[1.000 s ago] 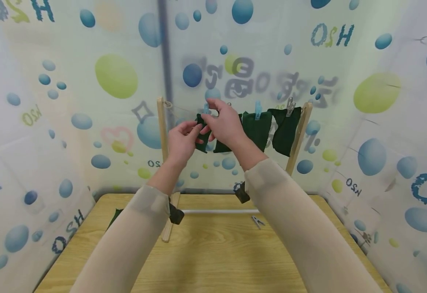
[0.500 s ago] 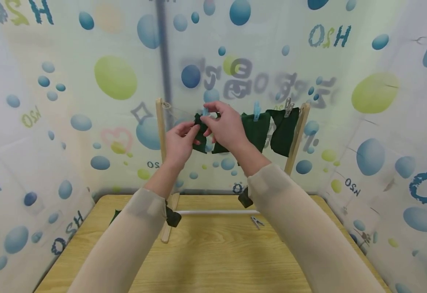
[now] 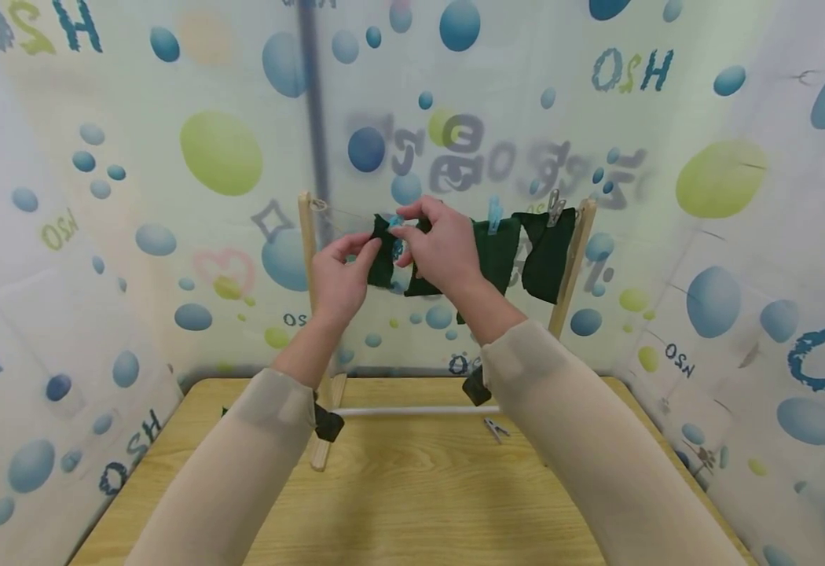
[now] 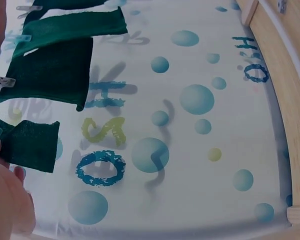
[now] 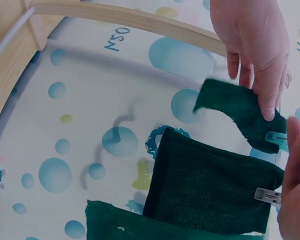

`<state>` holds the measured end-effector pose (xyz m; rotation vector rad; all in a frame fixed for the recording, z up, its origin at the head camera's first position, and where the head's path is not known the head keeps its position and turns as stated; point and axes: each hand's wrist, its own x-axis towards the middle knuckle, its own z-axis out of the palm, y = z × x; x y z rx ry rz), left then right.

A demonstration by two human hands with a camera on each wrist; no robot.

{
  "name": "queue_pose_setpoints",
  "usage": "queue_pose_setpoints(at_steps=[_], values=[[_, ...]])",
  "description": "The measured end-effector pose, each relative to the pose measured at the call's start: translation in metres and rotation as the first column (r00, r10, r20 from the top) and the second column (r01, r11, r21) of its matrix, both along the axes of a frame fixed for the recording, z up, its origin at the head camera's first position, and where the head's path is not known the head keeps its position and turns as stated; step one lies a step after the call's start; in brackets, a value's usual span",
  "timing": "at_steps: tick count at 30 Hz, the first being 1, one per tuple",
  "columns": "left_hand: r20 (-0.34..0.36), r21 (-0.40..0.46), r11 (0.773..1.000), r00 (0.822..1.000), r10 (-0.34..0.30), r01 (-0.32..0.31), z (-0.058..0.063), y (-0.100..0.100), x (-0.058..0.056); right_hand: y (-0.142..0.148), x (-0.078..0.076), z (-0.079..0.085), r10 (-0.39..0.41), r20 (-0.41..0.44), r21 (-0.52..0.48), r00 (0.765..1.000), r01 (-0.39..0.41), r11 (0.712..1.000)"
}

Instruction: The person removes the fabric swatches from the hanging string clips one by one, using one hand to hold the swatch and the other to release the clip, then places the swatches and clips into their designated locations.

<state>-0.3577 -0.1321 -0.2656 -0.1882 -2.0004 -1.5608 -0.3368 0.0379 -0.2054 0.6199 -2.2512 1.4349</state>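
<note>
Left hand [image 3: 342, 279] closely pinches small green cloth [image 3: 382, 266] at head-view 10 o'clock; right hand [image 3: 448, 245] pinches blue clothespin [image 5: 276, 138] at its corner, fastening apparently unfinished. Three larger green cloths [image 3: 499, 255] hang pinned toward 3 o'clock. Gray clothespin [image 3: 495, 428] lies unused, 5 o'clock.

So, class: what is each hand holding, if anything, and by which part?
The left hand pinches the small dark green cloth piece near its upper edge; the right hand grips the light blue plastic clothespin by its upper, handle end.
</note>
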Motion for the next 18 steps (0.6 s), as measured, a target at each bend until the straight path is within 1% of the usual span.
queue_pose_setpoints(at_steps=[5, 10, 13, 18], values=[[-0.003, 0.026, 0.999, 0.999, -0.045, 0.045, 0.004, -0.001, 0.002, 0.003, 0.003, -0.001, -0.01, -0.052, -0.065, 0.999, 0.006, 0.998], [0.022, 0.034, 0.995, 0.995, -0.098, 0.097, 0.006, -0.003, 0.005, 0.009, 0.006, 0.0, 0.017, -0.072, -0.142, 0.997, -0.027, 0.989], [0.025, 0.054, 0.989, 0.989, -0.143, 0.141, 0.007, -0.005, 0.008, 0.014, 0.007, -0.002, 0.016, -0.09, -0.151, 0.996, -0.029, 0.988], [0.042, 0.064, 0.982, 0.983, -0.181, 0.178, 0.005, -0.011, 0.013, 0.023, 0.011, -0.007, 0.015, -0.092, -0.159, 0.996, -0.029, 0.987]])
